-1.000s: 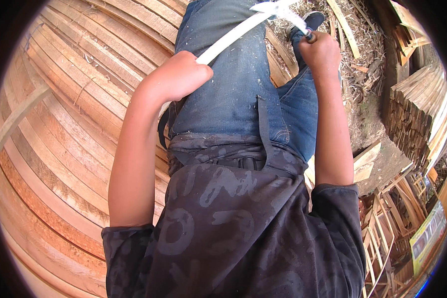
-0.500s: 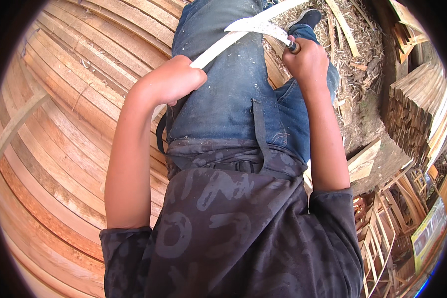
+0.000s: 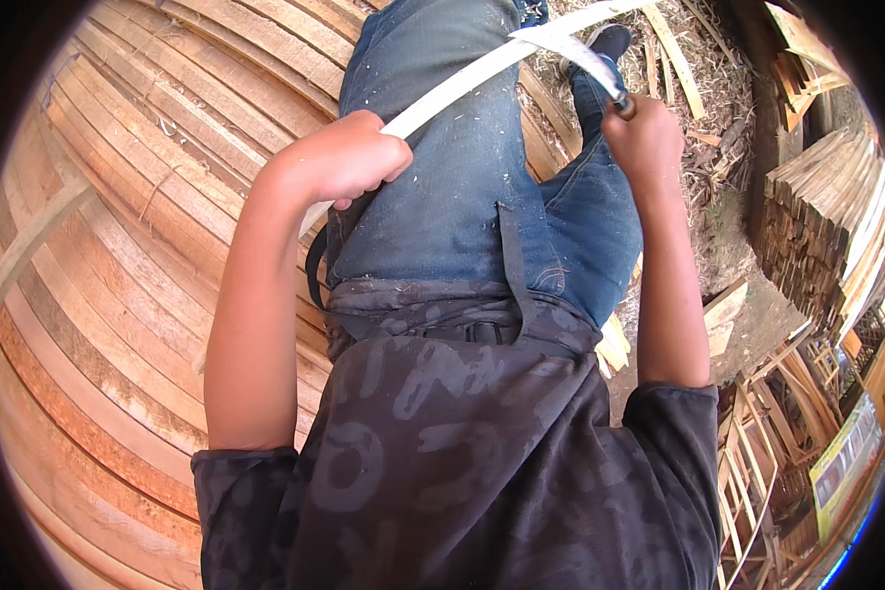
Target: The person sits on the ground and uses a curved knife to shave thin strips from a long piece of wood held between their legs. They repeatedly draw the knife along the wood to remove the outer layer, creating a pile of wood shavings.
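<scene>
A long pale wooden strip [image 3: 462,83] slants across my thighs, from below my left wrist up to the far right. My left hand [image 3: 349,160] is closed around it near its lower part. In my right hand [image 3: 647,138] is the dark handle of a curved-bladed knife [image 3: 585,57], gripped in a fist. The blade points left and lies against or just over the far half of the strip; whether it touches cannot be made out. My legs in blue jeans [image 3: 462,187] are under the strip.
Long sawn planks [image 3: 118,324] lie side by side at my left and beneath me. Wood shavings [image 3: 723,69] cover the ground at the far right. Stacked wood strips [image 3: 826,206] stand at the right, with a pile of thin slats [image 3: 757,472] nearer.
My right hand has moved right and slightly away, carrying the knife along the strip toward its far end. My right leg has shifted a little. My left hand stays almost in place.
</scene>
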Demonstrator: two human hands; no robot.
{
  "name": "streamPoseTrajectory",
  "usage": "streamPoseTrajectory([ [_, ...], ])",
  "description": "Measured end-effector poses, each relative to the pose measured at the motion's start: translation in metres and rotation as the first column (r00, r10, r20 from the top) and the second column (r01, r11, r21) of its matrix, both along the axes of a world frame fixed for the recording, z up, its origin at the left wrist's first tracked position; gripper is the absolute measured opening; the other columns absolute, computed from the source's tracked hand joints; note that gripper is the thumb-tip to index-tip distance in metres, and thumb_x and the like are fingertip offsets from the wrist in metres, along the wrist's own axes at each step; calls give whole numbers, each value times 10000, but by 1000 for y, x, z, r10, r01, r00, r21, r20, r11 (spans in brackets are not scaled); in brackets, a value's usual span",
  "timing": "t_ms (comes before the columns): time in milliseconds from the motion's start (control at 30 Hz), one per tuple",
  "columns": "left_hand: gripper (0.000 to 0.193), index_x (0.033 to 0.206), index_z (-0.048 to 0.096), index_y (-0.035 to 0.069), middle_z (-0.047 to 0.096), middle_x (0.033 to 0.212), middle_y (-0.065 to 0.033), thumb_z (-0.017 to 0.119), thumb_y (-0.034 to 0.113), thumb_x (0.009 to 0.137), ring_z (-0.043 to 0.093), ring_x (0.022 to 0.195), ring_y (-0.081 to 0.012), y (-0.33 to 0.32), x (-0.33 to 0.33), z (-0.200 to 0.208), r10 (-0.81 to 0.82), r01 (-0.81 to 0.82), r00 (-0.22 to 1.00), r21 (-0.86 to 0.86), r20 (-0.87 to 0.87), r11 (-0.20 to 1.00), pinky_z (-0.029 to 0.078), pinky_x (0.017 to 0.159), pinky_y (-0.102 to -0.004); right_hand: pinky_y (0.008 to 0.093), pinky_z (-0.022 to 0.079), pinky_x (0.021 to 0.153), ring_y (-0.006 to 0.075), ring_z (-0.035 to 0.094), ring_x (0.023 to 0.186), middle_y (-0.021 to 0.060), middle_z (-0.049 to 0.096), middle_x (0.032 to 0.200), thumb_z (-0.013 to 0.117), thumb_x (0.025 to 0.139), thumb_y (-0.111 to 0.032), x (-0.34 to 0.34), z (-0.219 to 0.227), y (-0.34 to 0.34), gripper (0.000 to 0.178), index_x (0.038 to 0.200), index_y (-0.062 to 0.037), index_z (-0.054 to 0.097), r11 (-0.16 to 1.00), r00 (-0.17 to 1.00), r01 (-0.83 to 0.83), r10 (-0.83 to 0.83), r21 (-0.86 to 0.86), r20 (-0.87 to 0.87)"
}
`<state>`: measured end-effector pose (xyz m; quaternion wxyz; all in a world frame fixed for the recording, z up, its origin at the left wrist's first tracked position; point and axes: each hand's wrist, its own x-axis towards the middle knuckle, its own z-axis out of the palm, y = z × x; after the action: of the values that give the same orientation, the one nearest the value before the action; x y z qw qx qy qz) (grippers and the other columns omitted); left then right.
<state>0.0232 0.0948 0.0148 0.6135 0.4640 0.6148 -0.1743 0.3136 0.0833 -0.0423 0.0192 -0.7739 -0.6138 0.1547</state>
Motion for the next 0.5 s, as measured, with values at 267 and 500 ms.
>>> streamPoseTrajectory([
  [267,123,635,444,62,422,578,-17,481,151,711,388,478,-116,-4,-2,-5,4,-3,1000,62,-4,998,325,438,-294,460,526,683,410,640,695,217,645,697,611,796,-285,-14,-24,13,274,726,-31,683,996,998,-55,52,76,37],
  [500,223,725,566,-69,529,602,-78,486,138,734,463,537,-150,-21,6,-11,24,-16,999,239,-30,971,368,498,-334,462,521,701,385,656,740,222,663,759,583,754,-239,39,-30,37,232,765,-39,701,989,981,133,-139,58,138],
])
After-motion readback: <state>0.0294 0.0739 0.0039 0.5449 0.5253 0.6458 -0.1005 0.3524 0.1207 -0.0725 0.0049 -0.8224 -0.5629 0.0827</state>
